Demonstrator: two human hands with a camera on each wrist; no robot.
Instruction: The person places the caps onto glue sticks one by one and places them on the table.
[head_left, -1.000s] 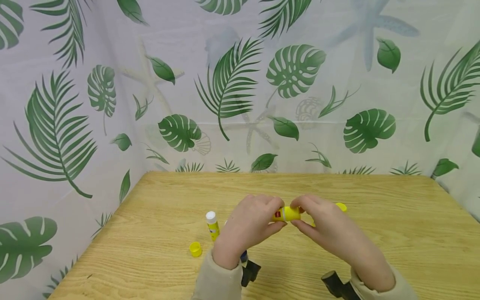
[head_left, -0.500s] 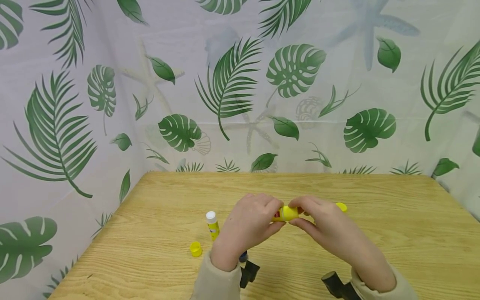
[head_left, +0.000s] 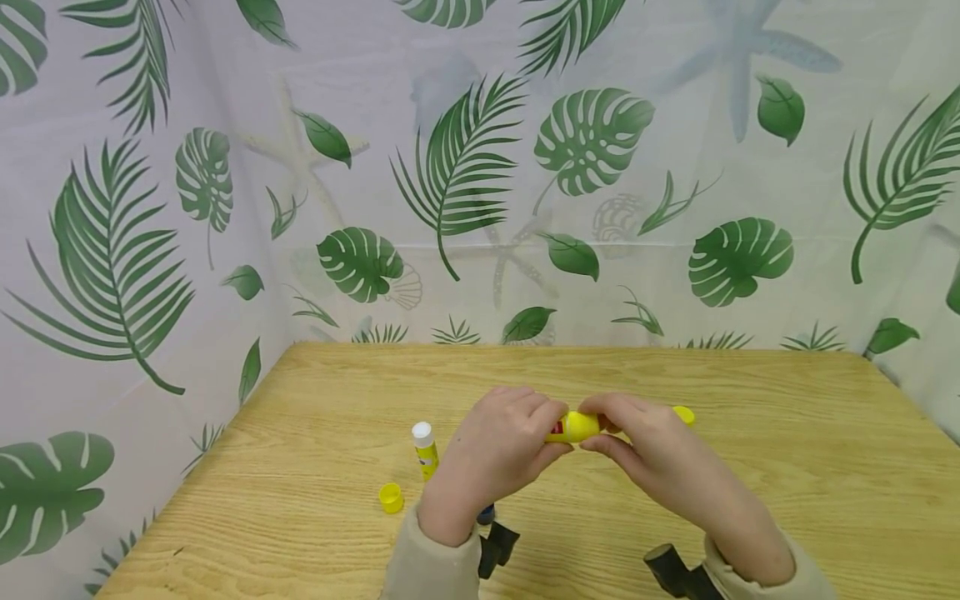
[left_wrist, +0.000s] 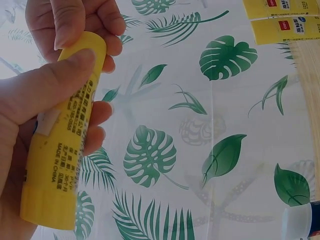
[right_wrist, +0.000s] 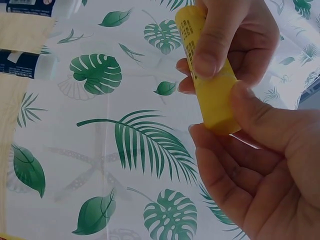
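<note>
Left hand (head_left: 495, 450): fingers curled round the glue stick, thumb pressed along its side.
Right hand (head_left: 656, 437): thumb and fingertips pinching the stick's far end.
Glue stick (head_left: 581, 427): yellow, dark print; held between both hands, above the tabletop (head_left: 810, 475).
White-topped stick (head_left: 425, 454): on the tabletop, left of the left hand, lower end hidden behind it.
Loose cap (head_left: 391, 498): yellow, near the white-topped stick.
Yellow piece (head_left: 684, 414): beyond the right hand, partly hidden.
</note>
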